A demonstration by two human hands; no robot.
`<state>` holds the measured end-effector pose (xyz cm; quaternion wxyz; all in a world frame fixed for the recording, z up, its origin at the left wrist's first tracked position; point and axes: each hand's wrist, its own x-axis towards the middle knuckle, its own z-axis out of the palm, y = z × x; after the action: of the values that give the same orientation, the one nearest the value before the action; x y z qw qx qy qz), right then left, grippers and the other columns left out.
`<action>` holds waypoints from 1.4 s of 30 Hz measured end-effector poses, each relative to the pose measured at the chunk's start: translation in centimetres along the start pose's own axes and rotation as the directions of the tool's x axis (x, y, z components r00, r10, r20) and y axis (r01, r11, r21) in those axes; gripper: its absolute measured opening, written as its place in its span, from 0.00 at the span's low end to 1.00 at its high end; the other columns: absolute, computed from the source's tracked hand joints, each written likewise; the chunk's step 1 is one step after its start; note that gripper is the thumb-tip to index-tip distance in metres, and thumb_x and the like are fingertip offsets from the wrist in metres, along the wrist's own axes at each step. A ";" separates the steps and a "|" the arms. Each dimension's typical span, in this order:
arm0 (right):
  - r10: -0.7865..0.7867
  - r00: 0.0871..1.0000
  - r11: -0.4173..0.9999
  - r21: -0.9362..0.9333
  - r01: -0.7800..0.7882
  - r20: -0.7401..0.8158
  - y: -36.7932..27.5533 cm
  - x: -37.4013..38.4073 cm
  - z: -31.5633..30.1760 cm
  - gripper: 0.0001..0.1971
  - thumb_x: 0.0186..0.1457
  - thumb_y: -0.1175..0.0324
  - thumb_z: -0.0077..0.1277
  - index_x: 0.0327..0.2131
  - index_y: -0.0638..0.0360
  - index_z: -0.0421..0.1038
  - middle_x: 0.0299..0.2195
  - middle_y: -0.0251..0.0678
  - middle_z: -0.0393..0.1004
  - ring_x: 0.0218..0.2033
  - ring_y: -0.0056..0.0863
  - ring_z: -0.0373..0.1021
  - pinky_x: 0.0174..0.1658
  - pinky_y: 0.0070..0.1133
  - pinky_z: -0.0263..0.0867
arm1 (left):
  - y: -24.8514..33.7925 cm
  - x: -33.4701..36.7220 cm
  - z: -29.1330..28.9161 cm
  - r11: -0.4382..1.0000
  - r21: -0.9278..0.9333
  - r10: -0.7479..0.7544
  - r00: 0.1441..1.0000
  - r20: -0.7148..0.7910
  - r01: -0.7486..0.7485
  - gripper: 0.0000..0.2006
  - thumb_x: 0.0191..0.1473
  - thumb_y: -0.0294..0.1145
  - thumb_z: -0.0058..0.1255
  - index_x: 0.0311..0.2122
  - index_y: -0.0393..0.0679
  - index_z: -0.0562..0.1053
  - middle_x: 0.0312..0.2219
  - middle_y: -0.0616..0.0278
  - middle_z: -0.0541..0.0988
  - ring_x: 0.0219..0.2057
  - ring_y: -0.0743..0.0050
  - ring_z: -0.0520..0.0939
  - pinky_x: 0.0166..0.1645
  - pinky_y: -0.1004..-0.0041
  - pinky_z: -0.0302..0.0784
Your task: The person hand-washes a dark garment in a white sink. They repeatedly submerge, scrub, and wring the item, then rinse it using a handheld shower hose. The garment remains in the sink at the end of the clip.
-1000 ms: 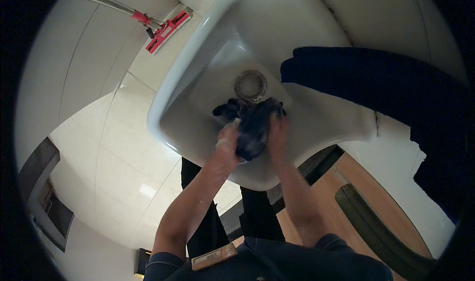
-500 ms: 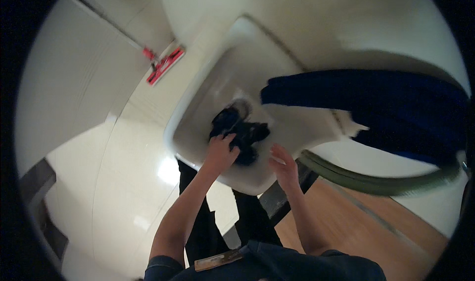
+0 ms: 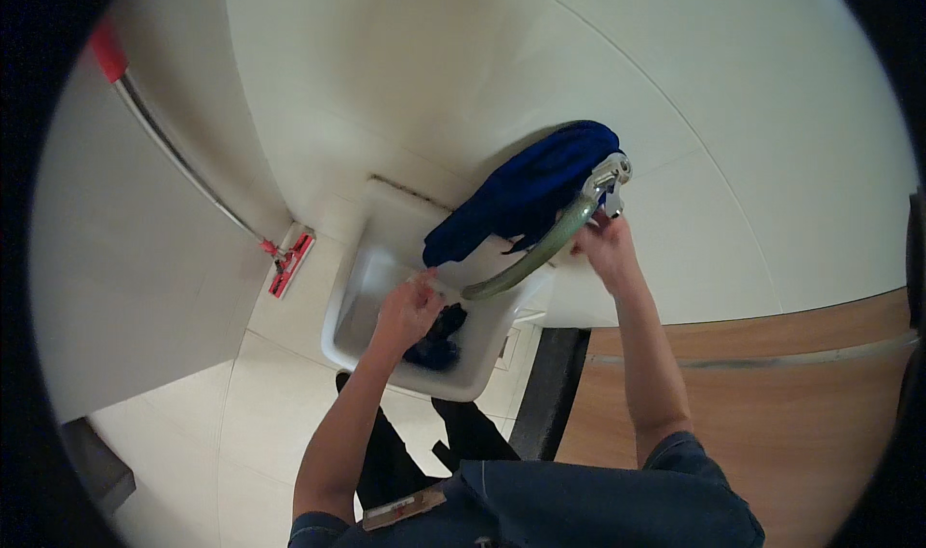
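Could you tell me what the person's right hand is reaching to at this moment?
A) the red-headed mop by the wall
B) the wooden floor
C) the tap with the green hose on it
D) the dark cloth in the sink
C: the right hand is up at the tap, where the green hose joins it.

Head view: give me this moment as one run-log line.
left hand: on dark cloth in white sink | right hand: at tap | green hose: leads into sink | blue garment: draped over tap

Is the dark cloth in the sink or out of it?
In. The dark cloth lies inside the sink, under the left hand.
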<state>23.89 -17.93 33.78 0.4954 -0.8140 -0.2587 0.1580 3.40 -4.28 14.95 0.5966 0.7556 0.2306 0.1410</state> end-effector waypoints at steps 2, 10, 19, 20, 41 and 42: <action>-0.050 0.995 0.996 0.064 0.056 -0.083 -0.3 1.4 -1.2 0.16 0.50 0.79 0.46 0.43 0.56 0.65 0.26 0.32 0.72 0.25 0.20 0.71 0.23 0.18 0.69 | 1.7 -1.0 -0.3 0.999 -0.044 -0.013 0.999 -0.031 0.012 0.20 0.46 0.35 0.48 0.47 0.42 0.70 0.26 0.54 0.77 0.30 0.57 0.79 0.39 0.67 0.73; -0.752 0.483 0.535 0.011 0.845 -0.449 -12.1 2.2 -5.4 0.14 0.56 0.66 0.47 0.45 0.59 0.65 0.36 0.42 0.73 0.37 0.30 0.72 0.34 0.28 0.73 | 1.6 -2.7 -3.4 0.989 -0.071 -0.133 0.991 -0.028 0.131 0.26 0.47 0.41 0.50 0.53 0.48 0.65 0.33 0.53 0.77 0.34 0.62 0.78 0.42 0.68 0.73; -0.633 0.731 0.757 0.004 0.654 0.254 -15.7 -8.2 -2.3 0.17 0.49 0.72 0.50 0.45 0.62 0.67 0.42 0.44 0.72 0.42 0.36 0.71 0.47 0.31 0.67 | 11.9 -0.2 -3.6 -0.126 -0.937 0.014 0.945 0.326 0.325 0.33 0.53 0.48 0.47 0.61 0.54 0.52 0.54 0.47 0.61 0.52 0.53 0.68 0.54 0.59 0.66; -0.559 0.733 0.774 -0.073 0.629 0.387 -15.8 -9.8 -1.0 0.17 0.49 0.73 0.50 0.45 0.62 0.67 0.43 0.44 0.72 0.42 0.36 0.71 0.48 0.31 0.66 | 11.8 0.1 -2.4 -0.249 -0.899 0.086 0.933 0.350 0.360 0.31 0.54 0.46 0.47 0.61 0.54 0.52 0.53 0.45 0.62 0.52 0.52 0.68 0.53 0.58 0.67; 0.052 0.913 0.767 -0.601 0.223 0.406 37.0 -6.4 24.8 0.46 0.38 0.46 0.61 0.60 0.45 0.51 0.60 0.54 0.46 0.60 0.53 0.47 0.58 0.39 0.49 | -15.6 -7.4 5.0 0.948 -0.028 -0.317 0.933 -0.171 0.317 0.20 0.47 0.30 0.52 0.48 0.44 0.69 0.31 0.53 0.77 0.34 0.53 0.77 0.39 0.63 0.73; 0.163 0.883 0.713 -0.671 0.203 0.441 36.9 -7.9 27.6 0.45 0.37 0.46 0.61 0.59 0.45 0.51 0.60 0.54 0.46 0.59 0.54 0.47 0.58 0.40 0.49 | -15.7 -8.2 4.8 0.951 0.012 -0.302 0.936 -0.178 0.309 0.19 0.47 0.28 0.52 0.47 0.44 0.70 0.31 0.53 0.77 0.33 0.54 0.77 0.39 0.63 0.73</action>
<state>13.08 -16.33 -11.65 0.0738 -0.8736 -0.4199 0.2347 -4.10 -9.68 -0.95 0.5737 0.7071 0.3992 0.1073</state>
